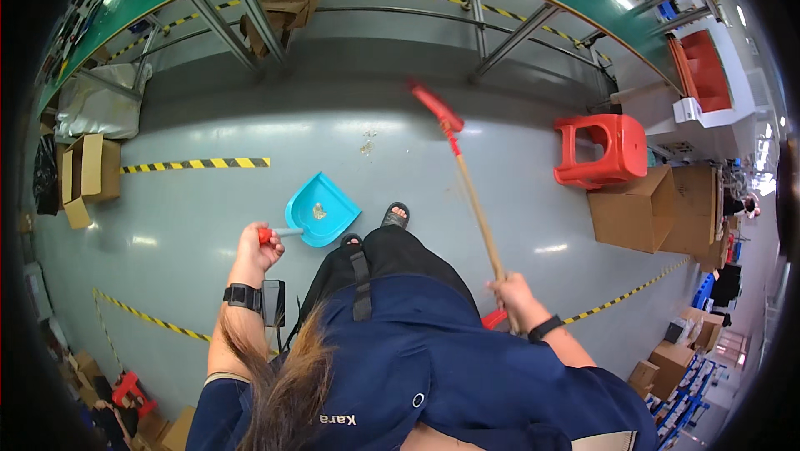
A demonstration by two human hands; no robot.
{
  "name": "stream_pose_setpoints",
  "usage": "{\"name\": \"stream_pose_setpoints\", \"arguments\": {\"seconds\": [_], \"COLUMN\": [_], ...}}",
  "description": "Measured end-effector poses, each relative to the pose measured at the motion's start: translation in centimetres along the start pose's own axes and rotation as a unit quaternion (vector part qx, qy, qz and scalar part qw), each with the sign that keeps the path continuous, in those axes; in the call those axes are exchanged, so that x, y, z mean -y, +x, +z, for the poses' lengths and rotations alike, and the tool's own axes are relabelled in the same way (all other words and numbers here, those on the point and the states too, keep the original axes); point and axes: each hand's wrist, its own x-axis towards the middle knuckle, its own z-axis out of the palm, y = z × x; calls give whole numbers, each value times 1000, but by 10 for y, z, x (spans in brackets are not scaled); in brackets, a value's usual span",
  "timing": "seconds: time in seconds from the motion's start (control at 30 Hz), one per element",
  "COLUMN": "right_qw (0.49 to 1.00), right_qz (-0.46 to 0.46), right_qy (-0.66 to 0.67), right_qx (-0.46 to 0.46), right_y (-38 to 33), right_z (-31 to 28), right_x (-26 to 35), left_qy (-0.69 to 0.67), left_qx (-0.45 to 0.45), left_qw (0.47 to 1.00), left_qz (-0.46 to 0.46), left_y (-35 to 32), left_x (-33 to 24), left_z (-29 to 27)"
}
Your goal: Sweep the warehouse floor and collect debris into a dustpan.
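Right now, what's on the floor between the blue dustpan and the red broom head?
In the head view, a small scatter of debris lies on the grey floor between the blue dustpan and the red broom head.

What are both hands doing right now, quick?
Left hand: closed, holding the blue dustpan.
Right hand: closed, holding the red-headed broom.

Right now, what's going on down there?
A person's left hand holds a blue dustpan by its handle, with some debris inside. The right hand grips a broom. Its red head is right of loose bits on the floor, too blurred to tell whether it touches down.
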Motion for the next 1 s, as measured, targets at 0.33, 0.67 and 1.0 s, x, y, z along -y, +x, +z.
{"name": "stream_pose_setpoints", "arguments": {"seconds": [0.33, 0.67, 1.0], "right_qw": [997, 983, 989], "right_qz": [73, 44, 34], "right_qy": [-26, -172, -36], "right_qx": [-28, -44, 138], "right_y": [155, 66, -121], "right_z": [-15, 44, 190], "right_x": [91, 46, -15], "left_qy": [111, 183, 221], "left_qx": [-10, -2, 63], "left_qw": [994, 982, 972], "left_qz": [12, 45, -42], "left_y": [12, 61, 83], "left_x": [-46, -105, -122], "left_z": [46, 109, 153]}}
